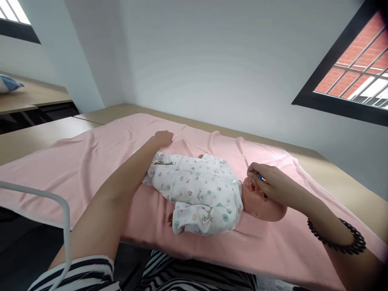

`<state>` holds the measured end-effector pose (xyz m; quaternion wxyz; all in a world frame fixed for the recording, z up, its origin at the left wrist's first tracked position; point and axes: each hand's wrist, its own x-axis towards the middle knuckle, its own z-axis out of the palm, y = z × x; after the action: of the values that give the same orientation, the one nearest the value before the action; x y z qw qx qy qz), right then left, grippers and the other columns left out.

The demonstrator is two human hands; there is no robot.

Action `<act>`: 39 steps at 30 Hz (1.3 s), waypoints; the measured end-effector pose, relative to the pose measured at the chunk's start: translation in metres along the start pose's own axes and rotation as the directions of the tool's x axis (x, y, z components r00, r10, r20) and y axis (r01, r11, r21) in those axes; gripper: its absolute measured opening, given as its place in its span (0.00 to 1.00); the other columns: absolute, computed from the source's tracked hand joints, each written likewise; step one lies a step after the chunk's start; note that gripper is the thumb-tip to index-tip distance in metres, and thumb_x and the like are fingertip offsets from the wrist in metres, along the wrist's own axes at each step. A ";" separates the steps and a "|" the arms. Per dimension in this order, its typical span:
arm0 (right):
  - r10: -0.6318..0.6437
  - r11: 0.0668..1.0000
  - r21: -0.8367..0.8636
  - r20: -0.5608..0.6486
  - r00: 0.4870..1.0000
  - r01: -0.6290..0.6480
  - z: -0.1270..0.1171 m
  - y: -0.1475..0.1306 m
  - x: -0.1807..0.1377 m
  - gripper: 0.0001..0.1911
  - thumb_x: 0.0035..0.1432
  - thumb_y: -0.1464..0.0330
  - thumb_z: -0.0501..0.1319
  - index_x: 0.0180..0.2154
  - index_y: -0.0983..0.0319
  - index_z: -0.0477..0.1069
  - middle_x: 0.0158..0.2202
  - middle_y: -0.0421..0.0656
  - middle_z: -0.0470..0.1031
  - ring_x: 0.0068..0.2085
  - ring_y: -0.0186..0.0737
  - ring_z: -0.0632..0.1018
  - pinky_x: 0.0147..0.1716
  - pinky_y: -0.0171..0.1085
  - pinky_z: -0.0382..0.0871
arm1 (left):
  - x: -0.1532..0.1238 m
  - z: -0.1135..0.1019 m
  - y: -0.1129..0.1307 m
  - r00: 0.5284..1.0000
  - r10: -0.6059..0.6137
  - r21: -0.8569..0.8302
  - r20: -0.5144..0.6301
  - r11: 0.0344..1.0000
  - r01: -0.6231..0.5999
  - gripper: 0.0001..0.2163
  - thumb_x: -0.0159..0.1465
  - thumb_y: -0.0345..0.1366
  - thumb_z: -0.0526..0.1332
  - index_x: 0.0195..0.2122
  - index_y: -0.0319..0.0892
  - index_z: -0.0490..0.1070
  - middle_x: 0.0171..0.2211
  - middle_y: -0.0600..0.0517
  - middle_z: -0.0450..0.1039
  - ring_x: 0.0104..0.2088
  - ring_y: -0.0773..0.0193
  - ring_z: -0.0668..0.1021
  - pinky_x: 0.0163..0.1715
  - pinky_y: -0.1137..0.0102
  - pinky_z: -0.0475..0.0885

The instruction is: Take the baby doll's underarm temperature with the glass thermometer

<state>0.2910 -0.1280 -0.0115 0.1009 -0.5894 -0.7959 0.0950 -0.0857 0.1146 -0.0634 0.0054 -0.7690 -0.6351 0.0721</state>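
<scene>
A baby doll (200, 194) in a white patterned sleepsuit lies on its back on a pink sheet (91, 161), head to the right. My right hand (269, 184) is over the doll's face, fingers pinched on a thin stick with a small blue part, held at the doll's mouth. My left hand (163, 138) reaches across the doll's legs and rests on the sheet beyond them, fingers curled; a tiny pale thing shows at the fingertips, and I cannot make out what it is. A black bead bracelet (339, 238) is on my right wrist.
The sheet covers a wooden table (333, 169) set against a grey wall. A window with bars (354, 76) is at the upper right. A white tube or rail (54, 202) curves at the lower left. Another wooden table (27, 97) stands at the far left.
</scene>
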 end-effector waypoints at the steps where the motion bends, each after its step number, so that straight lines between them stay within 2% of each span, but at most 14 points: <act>1: 0.014 1.000 -0.013 -0.028 1.000 -0.014 0.002 0.003 0.000 0.10 0.71 0.63 0.49 0.36 0.57 0.63 0.32 0.42 0.74 0.31 0.43 0.74 0.31 0.42 0.66 | 0.004 0.007 -0.004 1.000 -0.008 -0.004 -0.003 1.000 0.008 0.17 0.69 0.37 0.55 0.55 0.36 0.73 0.54 0.34 0.76 0.52 0.45 0.78 0.50 0.59 0.73; 5: 0.073 0.997 -0.017 -0.086 0.994 -0.074 0.008 0.010 -0.002 0.14 0.72 0.57 0.49 0.36 0.56 0.65 0.32 0.42 0.76 0.32 0.44 0.76 0.33 0.43 0.67 | 0.013 0.024 -0.014 1.000 -0.014 -0.021 -0.006 1.000 0.013 0.20 0.72 0.41 0.52 0.58 0.35 0.71 0.56 0.33 0.75 0.54 0.46 0.77 0.51 0.60 0.72; 11: 0.211 0.969 0.143 -0.054 0.976 -0.201 0.011 0.016 -0.002 0.14 0.70 0.55 0.53 0.37 0.55 0.69 0.32 0.39 0.78 0.31 0.43 0.76 0.32 0.42 0.68 | 0.013 0.028 -0.016 1.000 -0.005 -0.048 0.001 0.999 0.005 0.21 0.72 0.41 0.52 0.61 0.35 0.68 0.54 0.33 0.76 0.53 0.48 0.78 0.52 0.62 0.72; 16: 0.184 0.944 0.287 -0.047 0.982 -0.164 0.011 0.023 0.001 0.14 0.65 0.54 0.57 0.35 0.56 0.72 0.29 0.41 0.76 0.33 0.45 0.76 0.34 0.43 0.68 | 0.013 0.029 -0.016 1.000 -0.009 -0.053 0.004 0.999 0.010 0.21 0.73 0.41 0.51 0.61 0.35 0.67 0.55 0.33 0.75 0.53 0.48 0.78 0.52 0.61 0.72; 23: 0.191 0.888 0.420 0.031 0.981 -0.186 0.004 0.028 0.005 0.11 0.61 0.58 0.62 0.40 0.58 0.75 0.27 0.39 0.73 0.32 0.43 0.75 0.34 0.42 0.69 | 0.011 0.028 -0.015 1.000 -0.017 -0.054 0.018 0.998 0.018 0.21 0.73 0.43 0.51 0.60 0.35 0.68 0.55 0.33 0.75 0.51 0.48 0.79 0.50 0.62 0.73; 27: 0.171 0.879 0.443 0.052 0.984 -0.176 0.002 0.036 0.009 0.13 0.57 0.57 0.67 0.41 0.58 0.76 0.25 0.37 0.68 0.30 0.40 0.72 0.30 0.39 0.67 | 0.013 0.029 -0.017 1.000 -0.025 -0.058 0.011 0.998 0.025 0.20 0.73 0.42 0.50 0.60 0.36 0.67 0.55 0.34 0.75 0.53 0.49 0.78 0.50 0.63 0.72; 31: 0.170 0.870 0.449 0.110 0.979 -0.202 0.000 0.037 0.010 0.14 0.58 0.56 0.67 0.42 0.56 0.77 0.24 0.35 0.64 0.28 0.38 0.69 0.28 0.37 0.64 | 0.013 0.029 -0.017 1.000 -0.022 -0.068 0.012 0.997 0.023 0.20 0.73 0.42 0.51 0.59 0.37 0.68 0.54 0.35 0.76 0.52 0.49 0.78 0.50 0.64 0.72; 36: 0.158 0.864 0.448 0.193 0.968 -0.230 -0.003 0.035 0.012 0.10 0.59 0.58 0.67 0.39 0.56 0.77 0.26 0.38 0.70 0.30 0.40 0.73 0.31 0.38 0.68 | 0.009 0.026 -0.013 1.000 -0.022 -0.082 0.013 0.996 0.023 0.20 0.73 0.42 0.52 0.59 0.34 0.68 0.55 0.32 0.75 0.52 0.47 0.79 0.49 0.62 0.73; 39: 0.167 0.890 0.390 0.201 0.965 -0.235 -0.003 0.040 0.015 0.12 0.60 0.55 0.66 0.40 0.55 0.78 0.33 0.42 0.78 0.37 0.46 0.79 0.36 0.40 0.73 | 0.004 0.023 -0.010 0.999 -0.032 -0.092 0.006 0.995 0.033 0.19 0.73 0.40 0.54 0.59 0.34 0.69 0.56 0.32 0.74 0.54 0.47 0.78 0.50 0.61 0.73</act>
<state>0.3244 -0.1017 -0.0188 0.1469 -0.6248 -0.6981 0.3173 -0.0973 0.1189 -0.0857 -0.0301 -0.7578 -0.6503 0.0444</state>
